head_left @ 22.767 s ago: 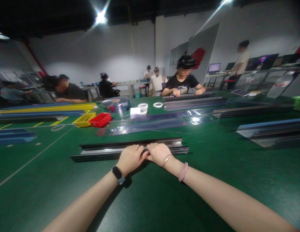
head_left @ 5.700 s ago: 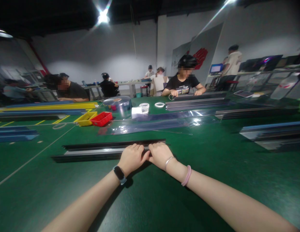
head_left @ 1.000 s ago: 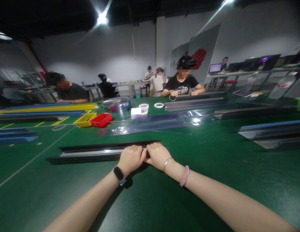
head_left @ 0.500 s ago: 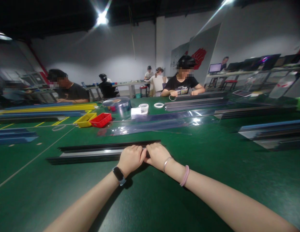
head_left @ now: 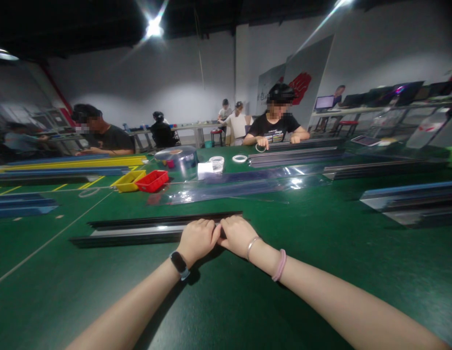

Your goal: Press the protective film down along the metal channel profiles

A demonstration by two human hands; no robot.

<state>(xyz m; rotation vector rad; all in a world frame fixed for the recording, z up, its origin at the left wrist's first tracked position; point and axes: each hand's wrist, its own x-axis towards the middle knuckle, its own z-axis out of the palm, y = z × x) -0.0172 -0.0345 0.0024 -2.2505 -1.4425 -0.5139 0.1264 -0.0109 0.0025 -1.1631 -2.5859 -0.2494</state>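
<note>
On the green bench lies one long black and silver metal rail, right in front of the person. Two hands sit on its right end, side by side and touching: the left hand and the right hand. The fingers of both are bent down tight over the rail and grip it. Farther back sit one red plastic tray and one yellow plastic tray, touching. Nothing has moved since a moment ago. Much earlier, the rail stuck out far past the right hand. It lies flat, shiny along the middle and dark at the edges.
</note>
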